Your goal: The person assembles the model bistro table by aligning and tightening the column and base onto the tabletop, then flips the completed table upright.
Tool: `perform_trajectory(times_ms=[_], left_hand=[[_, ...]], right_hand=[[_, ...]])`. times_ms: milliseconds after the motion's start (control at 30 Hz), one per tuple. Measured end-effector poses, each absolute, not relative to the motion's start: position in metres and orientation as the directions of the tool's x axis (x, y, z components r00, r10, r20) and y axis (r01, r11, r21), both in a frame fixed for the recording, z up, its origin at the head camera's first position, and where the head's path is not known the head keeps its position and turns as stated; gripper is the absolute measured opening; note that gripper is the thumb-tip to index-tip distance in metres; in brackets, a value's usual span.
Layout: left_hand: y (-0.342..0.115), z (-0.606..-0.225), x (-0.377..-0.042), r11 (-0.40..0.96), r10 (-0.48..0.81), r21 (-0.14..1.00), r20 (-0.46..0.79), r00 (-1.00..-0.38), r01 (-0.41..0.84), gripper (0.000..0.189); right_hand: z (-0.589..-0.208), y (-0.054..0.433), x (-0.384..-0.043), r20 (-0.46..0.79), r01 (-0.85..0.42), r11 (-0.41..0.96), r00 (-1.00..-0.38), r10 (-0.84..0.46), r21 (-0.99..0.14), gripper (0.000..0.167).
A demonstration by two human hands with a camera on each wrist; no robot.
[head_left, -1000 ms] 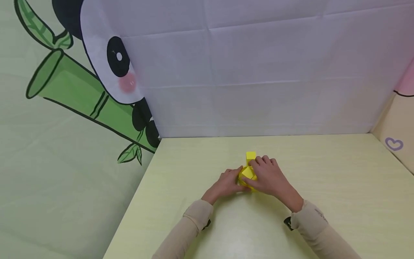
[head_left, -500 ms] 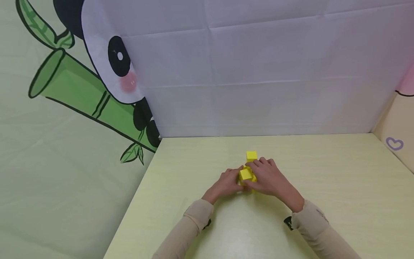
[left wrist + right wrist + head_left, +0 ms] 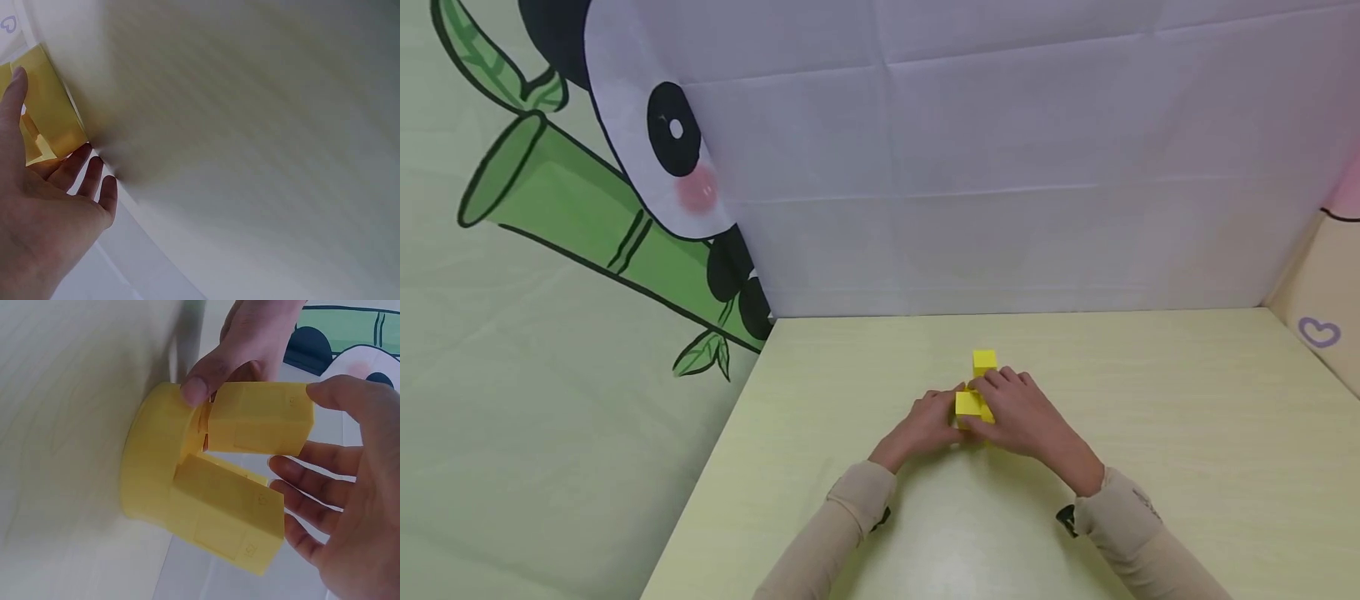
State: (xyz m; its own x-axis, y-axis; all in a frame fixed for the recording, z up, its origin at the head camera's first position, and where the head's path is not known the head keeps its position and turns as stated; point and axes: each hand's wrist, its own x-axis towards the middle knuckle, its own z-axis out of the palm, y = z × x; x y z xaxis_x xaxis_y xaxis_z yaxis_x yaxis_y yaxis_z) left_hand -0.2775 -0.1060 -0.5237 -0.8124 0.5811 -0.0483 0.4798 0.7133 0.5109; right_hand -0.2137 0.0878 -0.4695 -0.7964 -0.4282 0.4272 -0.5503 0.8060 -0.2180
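Observation:
A round yellow base [image 3: 150,462] stands on the table, with yellow rectangular blocks rising from it. My left hand [image 3: 925,427] grips the base from the left; in the right wrist view its thumb lies on the rim. Between thumb and fingers, my right hand [image 3: 1028,419] pinches the near block [image 3: 967,403], whose top faces up squarely. Farther back, another yellow block [image 3: 984,359] stands beyond the right fingers. In the left wrist view, the left fingers curl low around the yellow side [image 3: 53,103]. The right hand hides much of the base in the head view.
The pale wooden tabletop [image 3: 820,367] reaches back to a white cloth wall [image 3: 1000,242]. On the left hangs a green cloth [image 3: 512,400] printed with bamboo and a panda. A beige panel [image 3: 1330,283] with a purple heart borders the right side.
The near block in my right hand has turned from a slant to square and shifted slightly left. My left hand has kept its place on the base.

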Motion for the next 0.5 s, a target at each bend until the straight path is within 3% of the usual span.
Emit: perform_trajectory(times_ms=[267,500], left_hand=[[-0.1034,-0.5252,-0.2779,0.711,0.581,0.512,-0.042,-0.813,0.482,0.074],[-0.1019,-0.5260,-0.2774,0.719,0.560,0.522,-0.044,-0.827,0.459,0.071]], right_hand=[[-0.4748,0.0850,-0.2144,0.447,-0.519,0.827,-0.805,-0.389,-0.216,0.042],[-0.4752,0.0845,-0.2128,0.461,-0.543,0.809,-0.791,-0.402,-0.226,0.032]])
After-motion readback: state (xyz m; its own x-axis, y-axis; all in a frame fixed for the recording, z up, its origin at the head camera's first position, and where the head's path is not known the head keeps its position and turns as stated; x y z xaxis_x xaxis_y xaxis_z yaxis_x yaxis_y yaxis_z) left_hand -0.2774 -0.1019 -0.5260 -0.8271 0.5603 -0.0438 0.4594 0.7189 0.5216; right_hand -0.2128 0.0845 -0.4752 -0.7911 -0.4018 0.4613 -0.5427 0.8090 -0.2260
